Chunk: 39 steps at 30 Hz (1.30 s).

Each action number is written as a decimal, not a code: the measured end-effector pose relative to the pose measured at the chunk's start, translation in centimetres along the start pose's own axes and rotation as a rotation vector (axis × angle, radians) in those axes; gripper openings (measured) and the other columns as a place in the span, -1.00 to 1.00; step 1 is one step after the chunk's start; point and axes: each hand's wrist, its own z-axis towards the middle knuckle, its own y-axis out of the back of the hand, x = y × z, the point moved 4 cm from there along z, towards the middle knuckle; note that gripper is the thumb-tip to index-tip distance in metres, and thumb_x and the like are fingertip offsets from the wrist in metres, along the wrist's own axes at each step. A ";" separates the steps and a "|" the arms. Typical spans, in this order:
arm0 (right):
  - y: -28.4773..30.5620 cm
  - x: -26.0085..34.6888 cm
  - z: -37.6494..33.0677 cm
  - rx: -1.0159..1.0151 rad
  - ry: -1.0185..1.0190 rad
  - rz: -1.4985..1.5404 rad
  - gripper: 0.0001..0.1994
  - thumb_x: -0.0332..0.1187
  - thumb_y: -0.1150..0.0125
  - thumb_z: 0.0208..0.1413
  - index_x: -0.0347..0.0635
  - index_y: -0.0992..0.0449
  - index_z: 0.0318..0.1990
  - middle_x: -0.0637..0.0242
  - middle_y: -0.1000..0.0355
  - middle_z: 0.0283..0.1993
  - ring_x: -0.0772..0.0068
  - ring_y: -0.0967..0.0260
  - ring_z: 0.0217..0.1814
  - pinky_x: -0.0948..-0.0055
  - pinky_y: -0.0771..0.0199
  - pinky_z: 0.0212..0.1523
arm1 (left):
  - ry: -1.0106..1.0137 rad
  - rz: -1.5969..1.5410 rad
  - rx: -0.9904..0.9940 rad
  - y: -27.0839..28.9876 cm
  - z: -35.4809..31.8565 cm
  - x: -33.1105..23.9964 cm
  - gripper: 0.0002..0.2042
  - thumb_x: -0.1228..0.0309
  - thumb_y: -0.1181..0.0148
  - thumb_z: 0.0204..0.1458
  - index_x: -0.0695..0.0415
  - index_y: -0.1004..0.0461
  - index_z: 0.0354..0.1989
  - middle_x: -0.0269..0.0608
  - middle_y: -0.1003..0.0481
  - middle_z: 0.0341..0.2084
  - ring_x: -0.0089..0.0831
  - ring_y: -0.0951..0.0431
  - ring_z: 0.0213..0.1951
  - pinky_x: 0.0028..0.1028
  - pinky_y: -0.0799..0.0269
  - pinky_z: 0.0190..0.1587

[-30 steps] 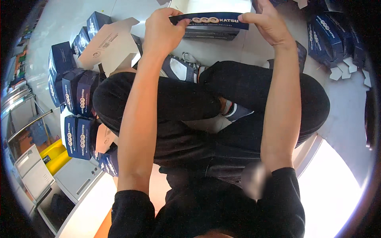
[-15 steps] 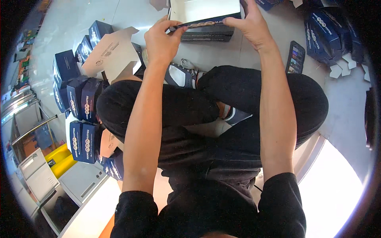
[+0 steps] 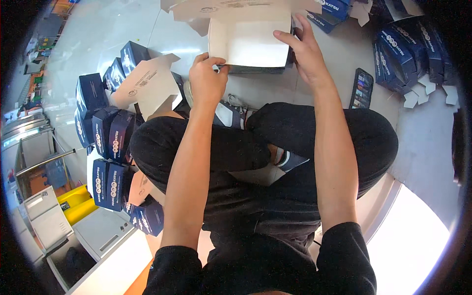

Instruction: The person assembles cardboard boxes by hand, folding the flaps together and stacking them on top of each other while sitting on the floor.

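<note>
I sit cross-legged on a pale floor. In front of my knees lies a flat cardboard box blank [image 3: 250, 42], white inside and dark blue outside, partly unfolded. My left hand [image 3: 206, 81] pinches its lower left corner. My right hand [image 3: 305, 51] rests on its right edge with fingers spread over the panel. Under the blank lies a stack of more dark flat blanks [image 3: 255, 69].
Several folded dark blue boxes [image 3: 105, 135] stand in rows at my left, with an unfolded white blank [image 3: 147, 86] among them. More blue boxes [image 3: 403, 49] lie at the upper right. A phone [image 3: 361, 88] lies by my right knee. A yellow bin [image 3: 78, 206] stands lower left.
The blank was held flat with its blue side up; now it is swung open, showing its white inside. My left hand moved down to its corner.
</note>
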 end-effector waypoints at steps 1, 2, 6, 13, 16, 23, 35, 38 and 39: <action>-0.3 0.2 0.0 -0.027 0.000 0.023 -0.25 -0.22 -0.40 0.04 -0.36 -0.12 0.28 -0.01 -0.42 0.10 0.14 -0.41 0.13 0.38 -0.39 0.15 | -0.035 0.027 -0.030 0.3 0.0 0.4 -0.81 0.38 -0.46 -0.11 0.13 -0.70 -0.30 -0.01 -0.59 -0.12 -0.18 -0.67 -0.24 -0.31 -0.57 -0.18; 0.0 0.0 0.2 -0.036 -0.001 -0.016 -0.26 -0.16 -0.38 0.07 -0.37 -0.11 0.26 -0.05 -0.42 0.11 0.11 -0.41 0.14 0.36 -0.38 0.15 | -0.075 0.045 -0.051 0.4 0.1 0.1 -0.80 0.36 -0.47 -0.11 0.13 -0.70 -0.30 0.00 -0.60 -0.16 -0.18 -0.66 -0.25 -0.29 -0.55 -0.18; 0.7 -1.7 1.3 -0.059 0.003 -0.286 -0.29 0.03 -0.24 0.18 -0.44 -0.14 0.17 -0.17 -0.43 0.09 0.00 -0.42 0.16 0.25 -0.37 0.16 | -0.002 0.113 0.027 0.5 0.0 0.0 -0.78 0.30 -0.48 -0.12 0.11 -0.71 -0.31 0.03 -0.61 -0.21 -0.16 -0.63 -0.24 -0.27 -0.52 -0.17; 0.1 -2.5 2.0 -0.011 0.080 -0.478 -0.36 0.14 -0.06 0.25 -0.35 -0.28 0.12 -0.23 -0.48 0.01 -0.21 -0.45 0.12 0.11 -0.39 0.13 | 0.000 0.125 0.108 1.6 -0.8 -0.7 -0.78 0.32 -0.50 -0.17 0.14 -0.68 -0.37 0.03 -0.56 -0.15 -0.04 -0.59 -0.14 -0.19 -0.50 -0.11; 0.2 -2.5 1.9 -0.025 0.093 -0.459 -0.40 0.12 -0.04 0.27 -0.32 -0.31 0.11 -0.20 -0.51 -0.03 -0.21 -0.47 0.09 0.08 -0.41 0.11 | -0.050 0.105 0.117 1.9 -0.9 -1.2 -0.77 0.35 -0.53 -0.20 0.16 -0.66 -0.38 0.05 -0.50 -0.04 -0.02 -0.57 -0.08 -0.19 -0.49 -0.07; -0.6 -1.4 1.7 -0.017 0.001 -0.577 -0.50 0.05 -0.03 0.27 -0.28 -0.41 0.03 -0.17 -0.53 -0.08 -0.29 -0.47 0.02 -0.01 -0.43 0.06 | -0.097 0.198 0.135 1.3 -0.4 -0.7 -0.72 0.31 -0.54 -0.18 0.21 -0.60 -0.39 0.15 -0.44 0.03 0.07 -0.52 -0.02 -0.14 -0.46 -0.02; 0.7 -3.1 2.7 0.083 -0.191 -0.110 -0.64 -0.41 0.06 0.20 -0.28 -0.50 0.09 0.16 -0.49 0.05 0.37 -0.38 0.13 0.44 -0.31 0.17 | -0.577 -0.022 0.289 -1.9 -0.8 -11.1 -0.53 0.41 -0.36 0.00 0.05 -0.42 0.13 0.09 -0.52 -0.04 0.01 -0.57 -0.05 -0.15 -0.50 -0.12; 2.0 -3.3 2.9 0.025 -0.220 -0.233 -0.66 -0.54 -0.04 0.11 -0.27 -0.55 0.05 0.19 -0.54 0.00 0.37 -0.46 0.03 0.42 -0.44 0.06 | -0.702 0.063 0.233 -3.2 0.5 -11.1 -0.62 0.45 -0.26 0.09 -0.05 -0.44 0.11 0.00 -0.62 -0.37 -0.08 -0.66 -0.38 -0.21 -0.53 -0.34; 2.6 -3.3 2.8 -0.004 -0.249 -0.272 -0.67 -0.56 -0.06 0.09 -0.28 -0.57 0.02 0.20 -0.54 -0.01 0.37 -0.47 0.01 0.41 -0.47 0.03 | -0.680 0.053 0.215 -3.4 0.5 -11.1 -0.63 0.45 -0.26 0.09 -0.06 -0.44 0.10 -0.01 -0.61 -0.39 -0.09 -0.65 -0.40 -0.21 -0.52 -0.36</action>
